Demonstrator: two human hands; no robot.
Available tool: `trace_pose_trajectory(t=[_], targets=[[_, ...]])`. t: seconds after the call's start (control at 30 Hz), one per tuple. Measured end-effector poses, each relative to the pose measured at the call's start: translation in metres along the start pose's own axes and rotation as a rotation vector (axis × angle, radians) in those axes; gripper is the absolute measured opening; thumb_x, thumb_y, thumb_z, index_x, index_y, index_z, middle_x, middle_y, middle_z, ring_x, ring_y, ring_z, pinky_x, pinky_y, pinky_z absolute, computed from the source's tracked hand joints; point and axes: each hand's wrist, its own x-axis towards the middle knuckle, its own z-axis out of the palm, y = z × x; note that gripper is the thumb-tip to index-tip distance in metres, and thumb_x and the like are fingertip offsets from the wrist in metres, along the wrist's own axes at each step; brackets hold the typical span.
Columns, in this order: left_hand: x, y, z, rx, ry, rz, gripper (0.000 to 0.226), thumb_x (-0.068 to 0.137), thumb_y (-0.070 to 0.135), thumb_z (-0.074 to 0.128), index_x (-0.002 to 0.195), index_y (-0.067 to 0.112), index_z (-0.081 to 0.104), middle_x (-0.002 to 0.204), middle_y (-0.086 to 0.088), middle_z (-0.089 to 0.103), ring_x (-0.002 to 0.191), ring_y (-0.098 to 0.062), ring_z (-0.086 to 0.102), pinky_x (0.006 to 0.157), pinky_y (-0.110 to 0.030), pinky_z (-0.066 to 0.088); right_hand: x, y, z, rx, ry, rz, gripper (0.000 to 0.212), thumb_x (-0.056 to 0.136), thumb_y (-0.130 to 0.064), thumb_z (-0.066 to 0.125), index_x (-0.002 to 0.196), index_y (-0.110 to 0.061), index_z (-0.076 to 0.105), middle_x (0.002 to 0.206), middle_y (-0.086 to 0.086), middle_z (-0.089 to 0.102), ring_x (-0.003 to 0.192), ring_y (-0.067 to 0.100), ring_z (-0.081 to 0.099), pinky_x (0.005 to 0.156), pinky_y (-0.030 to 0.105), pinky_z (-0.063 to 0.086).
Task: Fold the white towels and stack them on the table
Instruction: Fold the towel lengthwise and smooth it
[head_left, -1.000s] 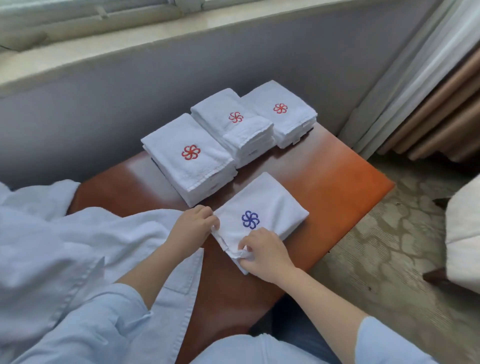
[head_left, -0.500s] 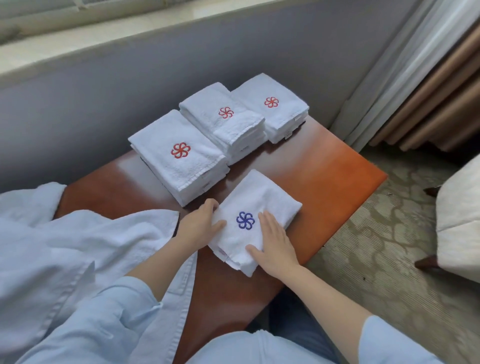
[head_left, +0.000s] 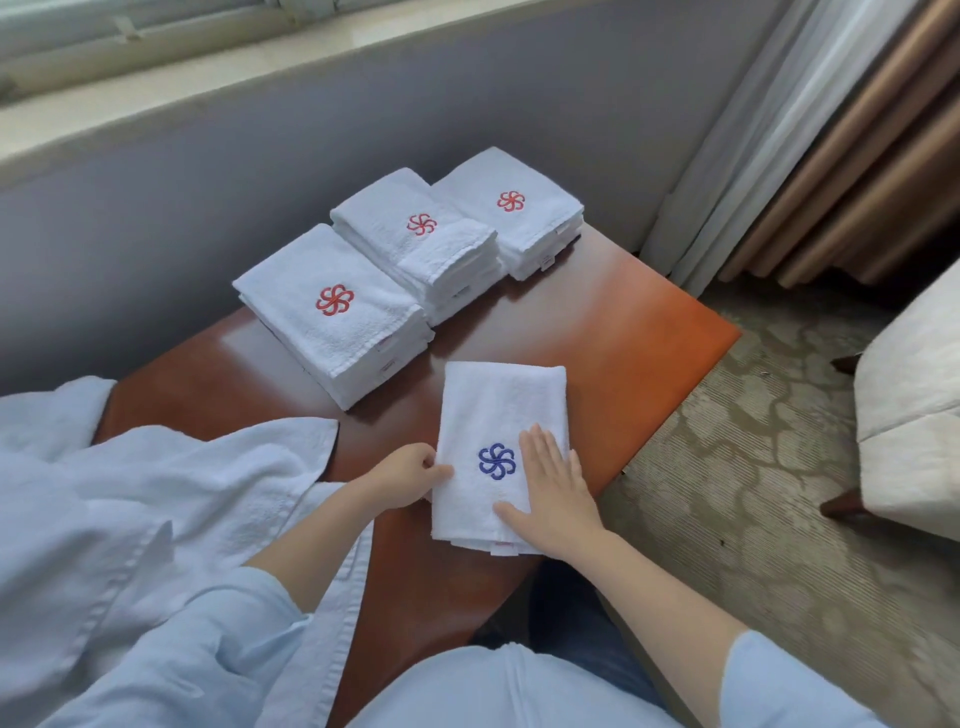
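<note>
Polished reddish-brown table (head_left: 639, 332) set against a grey wall under a window sill, patterned carpet off its right edge.

Nearest on that table, at its front left: loose pale fabric (head_left: 171, 483) heaped over the edge, touching nothing folded.

Just right of that heap, near the table's front edge: folded white towel (head_left: 498, 405) with a blue pinwheel emblem, lying flat, lengthwise away from the viewer.

Left hand (head_left: 402, 478) at the towel's left edge, fingers curled, pinching that edge.

Right hand (head_left: 553, 496) flat on the towel's right half beside the emblem, fingers spread and straight, gripping nothing.

Farther back on the table, along the wall: three stacks of folded white towels with red emblems, namely left stack (head_left: 332, 312), middle stack (head_left: 421, 244) touching it, right stack (head_left: 514, 213) farthest.

Beyond the table's right corner: curtains (head_left: 810, 130) and a pale chair (head_left: 914, 410).
</note>
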Motion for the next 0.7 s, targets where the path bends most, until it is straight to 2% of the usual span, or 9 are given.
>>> trace_pose_trajectory(t=[0.07,0.2,0.27,0.33,0.4,0.47,0.53,0.63,0.7], targets=[[-0.003,-0.002,0.0,0.025,-0.011,-0.004,0.022,0.095,0.03,0.061,0.081,0.016,0.053,0.078,0.004,0.064,0.065,-0.006,0.062,0.066,-0.024,0.051,-0.008,0.01,0.007,-0.043,-0.046,-0.009,0.102,0.086,-0.074,0.031,0.15,-0.024,-0.031,0.153,-0.005,-0.042,0.139,0.012,-0.04,0.115,0.049,-0.021],[-0.008,0.001,0.009,0.423,0.092,0.005,0.024,0.09,0.038,0.062,0.078,0.025,0.046,0.085,0.009,0.058,0.075,-0.012,0.055,0.063,-0.028,0.041,-0.013,0.027,0.008,-0.024,-0.122,-0.038,0.114,0.074,-0.087,0.036,0.14,-0.035,-0.041,0.147,-0.011,-0.049,0.136,0.009,-0.044,0.111,0.052,-0.023],[-0.011,0.005,0.016,0.434,0.195,0.018,0.023,0.085,0.037,0.064,0.082,0.027,0.044,0.089,0.009,0.056,0.076,-0.01,0.055,0.058,-0.027,0.038,-0.011,0.029,0.004,0.064,-0.126,-0.057,0.114,0.074,-0.082,0.043,0.148,-0.036,-0.03,0.151,-0.014,-0.043,0.14,0.006,-0.039,0.114,0.049,-0.02],[-0.011,0.008,0.021,0.318,0.228,0.018,0.03,0.081,0.03,0.068,0.097,0.026,0.043,0.096,0.01,0.055,0.08,-0.01,0.058,0.059,-0.028,0.041,-0.01,0.031,0.001,0.21,-0.046,-0.033,0.099,0.082,-0.068,0.051,0.157,-0.034,-0.003,0.16,-0.018,-0.022,0.148,0.006,-0.019,0.121,0.045,-0.005],[-0.01,0.011,0.022,0.14,0.189,-0.018,0.048,0.078,0.021,0.07,0.113,0.026,0.038,0.1,0.009,0.053,0.086,-0.011,0.06,0.068,-0.03,0.05,-0.01,0.032,-0.001,0.412,0.071,0.071,0.077,0.086,-0.048,0.06,0.153,-0.033,0.025,0.163,-0.016,0.0,0.15,0.01,0.003,0.12,0.04,0.016],[-0.01,0.014,0.022,-0.043,0.134,-0.039,0.065,0.078,0.012,0.071,0.127,0.026,0.031,0.102,0.006,0.051,0.088,-0.009,0.058,0.072,-0.028,0.051,-0.009,0.03,-0.003,0.641,0.118,0.205,0.065,0.085,-0.03,0.066,0.145,-0.031,0.042,0.162,-0.01,0.01,0.147,0.015,0.014,0.116,0.038,0.025],[-0.012,0.016,0.023,-0.149,0.083,-0.016,0.082,0.079,0.006,0.07,0.139,0.029,0.02,0.109,-0.001,0.05,0.094,-0.012,0.057,0.074,-0.026,0.051,-0.006,0.028,-0.009,0.887,0.101,0.286,0.058,0.085,-0.016,0.069,0.138,-0.029,0.05,0.16,-0.004,0.017,0.142,0.018,0.026,0.114,0.037,0.032],[-0.015,0.013,0.025,-0.159,0.028,0.057,0.109,0.078,0.005,0.069,0.151,0.042,-0.003,0.126,-0.002,0.04,0.112,-0.019,0.052,0.092,-0.036,0.052,-0.005,0.029,-0.022,1.132,0.066,0.32,0.053,0.083,-0.007,0.07,0.128,-0.031,0.053,0.149,-0.003,0.029,0.125,0.016,0.044,0.102,0.034,0.045],[-0.018,0.011,0.026,-0.178,-0.027,0.09,0.115,0.08,0.007,0.069,0.15,0.05,-0.012,0.134,0.001,0.034,0.116,-0.021,0.053,0.093,-0.034,0.052,-0.006,0.034,-0.03,1.191,0.01,0.323,0.064,0.082,-0.006,0.07,0.137,-0.032,0.05,0.143,-0.003,0.038,0.121,0.018,0.051,0.1,0.038,0.049]])
